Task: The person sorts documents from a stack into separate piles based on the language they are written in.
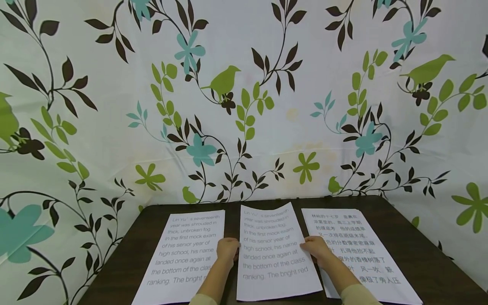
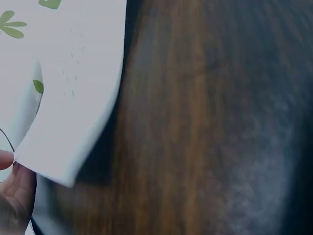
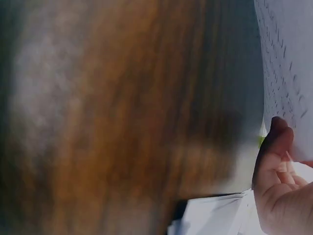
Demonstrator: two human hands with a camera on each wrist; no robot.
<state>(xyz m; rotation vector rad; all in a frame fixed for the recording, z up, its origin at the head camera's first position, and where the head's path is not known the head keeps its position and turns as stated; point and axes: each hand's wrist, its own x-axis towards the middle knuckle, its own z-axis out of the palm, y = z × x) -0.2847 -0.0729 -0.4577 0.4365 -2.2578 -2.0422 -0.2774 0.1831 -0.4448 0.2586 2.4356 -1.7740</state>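
Note:
Between both hands, a printed sheet of paper [image 1: 268, 254] with English text is held up over the table, its top edge curving. My left hand [image 1: 228, 250] pinches its left edge; in the left wrist view, thumb and fingers [image 2: 22, 188] meet at the edge of the sheet [image 2: 83, 112]. My right hand [image 1: 316, 250] pinches the right edge, and the right wrist view shows the thumb [image 3: 279, 139] against the paper [image 3: 288, 73]. Under the left forearm lies a stack of English pages [image 1: 183, 250]. The right forearm passes over a stack of pages with Chinese characters [image 1: 375, 262].
The dark wooden table [image 1: 126, 254] carries both stacks, one on each side. Right behind its far edge hangs a white cloth [image 1: 236, 178] patterned with leaves, flowers and green birds.

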